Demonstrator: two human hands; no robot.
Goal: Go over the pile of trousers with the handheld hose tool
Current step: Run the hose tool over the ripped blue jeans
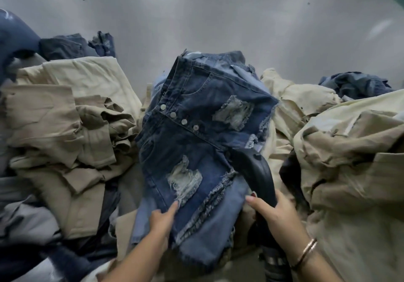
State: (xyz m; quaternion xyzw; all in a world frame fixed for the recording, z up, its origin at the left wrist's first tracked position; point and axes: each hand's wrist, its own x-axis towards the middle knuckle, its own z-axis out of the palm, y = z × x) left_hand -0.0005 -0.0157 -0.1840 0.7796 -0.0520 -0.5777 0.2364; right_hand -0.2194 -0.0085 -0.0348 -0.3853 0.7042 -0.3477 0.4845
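Right hand grips the hose tool, its nozzle at the right edge of the ripped jeans, whose near hem the left hand presses with straight fingers.

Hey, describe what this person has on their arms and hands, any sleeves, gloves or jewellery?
Both forearms are bare, with no sleeves in view, and neither hand is gloved. The right hand has a thin metallic bangle, rose-gold in tone, on its wrist, and one fingernail looks painted dark red. The left hand shows no rings or wristwear.

Denim shorts lie atop the central pile. Trousers are heaped left and right. The hose tool lies against the shorts' right edge.
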